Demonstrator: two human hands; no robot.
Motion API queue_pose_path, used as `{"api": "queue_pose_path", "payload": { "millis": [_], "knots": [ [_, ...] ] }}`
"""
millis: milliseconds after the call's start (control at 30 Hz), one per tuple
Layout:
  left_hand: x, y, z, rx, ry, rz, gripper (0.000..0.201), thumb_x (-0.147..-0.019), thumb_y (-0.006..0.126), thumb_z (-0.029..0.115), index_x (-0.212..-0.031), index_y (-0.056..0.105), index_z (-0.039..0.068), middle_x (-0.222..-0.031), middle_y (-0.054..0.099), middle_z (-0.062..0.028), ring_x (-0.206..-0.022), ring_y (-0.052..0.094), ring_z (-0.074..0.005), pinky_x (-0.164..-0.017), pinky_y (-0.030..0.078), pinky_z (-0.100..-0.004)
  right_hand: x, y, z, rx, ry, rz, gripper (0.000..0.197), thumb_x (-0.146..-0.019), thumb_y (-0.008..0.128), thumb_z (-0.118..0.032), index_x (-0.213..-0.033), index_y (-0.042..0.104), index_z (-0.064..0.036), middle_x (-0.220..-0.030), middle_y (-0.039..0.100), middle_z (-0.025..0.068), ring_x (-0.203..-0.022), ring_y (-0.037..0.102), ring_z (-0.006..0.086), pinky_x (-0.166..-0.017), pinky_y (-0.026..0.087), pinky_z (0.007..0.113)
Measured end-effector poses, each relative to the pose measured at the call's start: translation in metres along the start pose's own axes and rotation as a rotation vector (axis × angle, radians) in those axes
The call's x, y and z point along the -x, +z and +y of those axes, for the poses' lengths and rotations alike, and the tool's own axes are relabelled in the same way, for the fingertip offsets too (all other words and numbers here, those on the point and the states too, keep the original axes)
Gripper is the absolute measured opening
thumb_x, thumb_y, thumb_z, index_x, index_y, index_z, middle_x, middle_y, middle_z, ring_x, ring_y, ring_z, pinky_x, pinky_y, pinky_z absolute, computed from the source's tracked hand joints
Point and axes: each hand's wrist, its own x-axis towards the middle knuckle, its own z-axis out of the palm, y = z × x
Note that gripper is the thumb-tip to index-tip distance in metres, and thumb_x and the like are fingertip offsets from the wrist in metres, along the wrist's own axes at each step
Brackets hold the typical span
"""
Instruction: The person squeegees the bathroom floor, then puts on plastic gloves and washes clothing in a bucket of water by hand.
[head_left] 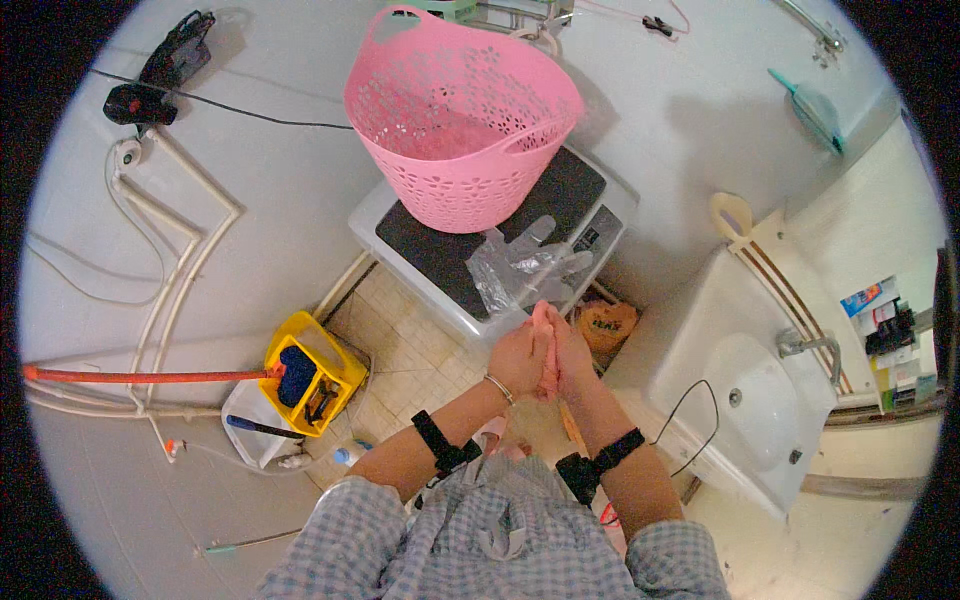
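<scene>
Left hand [515,360] and right hand [574,356] were closed on a pink cloth [547,345]; a pink basket [455,190] stood at their eleven o'clock.

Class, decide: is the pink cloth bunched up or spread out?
Bunched up: the pink cloth is gathered into a narrow strip between the left hand and right hand.

A home washroom with washbasin [768,425], washing machine [425,250], pink basket [468,195] and mop bucket [350,368].
</scene>
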Motion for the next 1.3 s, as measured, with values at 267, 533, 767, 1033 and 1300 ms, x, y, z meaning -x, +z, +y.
{"api": "queue_pose_path", "payload": {
  "millis": [267,533,767,1033,1300],
  "knots": [
    [0.026,0.038,-0.029,-0.167,0.421,0.087,0.038,-0.084,0.036,0.034,-0.083,0.050,-0.001,-0.074,0.057,-0.0173,-0.066,0.055,-0.0310,-0.059,0.044,-0.0385,0.062,-0.005,-0.022,-0.247,0.065,-0.001,0.030,-0.085,0.041,-0.033,-0.095,0.052,-0.0068,-0.088,0.055,0.0067,-0.072,0.054,0.0191,-0.066,0.045,0.031],
    [0.029,0.007,0.000,0.936,-0.267,-0.118,0.030,-0.086,0.042,0.031,-0.089,0.053,0.004,-0.078,0.054,0.0000,-0.067,0.050,-0.0084,-0.058,0.044,-0.0224,0.087,-0.030,-0.064,-0.017,-0.084,-0.285,0.037,-0.087,0.035,-0.036,-0.104,0.051,-0.0063,-0.089,0.058,0.0075,-0.079,0.056,0.0185,-0.070,0.047,0.032],
    [0.030,-0.004,0.005,1.027,-0.185,-0.173,0.035,-0.086,0.040,0.037,-0.095,0.052,0.005,-0.085,0.057,-0.0031,-0.068,0.054,-0.0111,-0.060,0.046,-0.0246,0.116,0.018,-0.064,-0.399,0.233,-0.577,0.040,-0.087,0.033,-0.037,-0.113,0.045,-0.0091,-0.105,0.054,0.0121,-0.098,0.053,0.0221,-0.074,0.048,0.033],
    [0.017,-0.012,-0.015,0.487,-0.063,-0.107,0.044,-0.088,0.032,0.037,-0.077,0.055,0.002,-0.072,0.059,-0.0092,-0.061,0.054,-0.0179,-0.057,0.044,-0.0285,0.075,0.017,-0.034,0.195,0.161,0.058,0.035,-0.085,0.039,-0.038,-0.107,0.047,-0.0117,-0.098,0.051,0.0070,-0.080,0.051,0.0132,-0.066,0.045,0.028],
    [-0.007,-0.027,-0.018,-0.455,0.274,-0.081,0.033,-0.086,0.032,0.029,-0.079,0.049,0.002,-0.071,0.055,-0.0180,-0.061,0.054,-0.0344,-0.055,0.044,-0.0419,0.027,0.070,0.004,-0.181,-0.253,-0.170,0.033,-0.087,0.032,-0.035,-0.097,0.049,-0.0087,-0.092,0.053,0.0019,-0.076,0.050,0.0124,-0.063,0.042,0.025]
  ]
}}
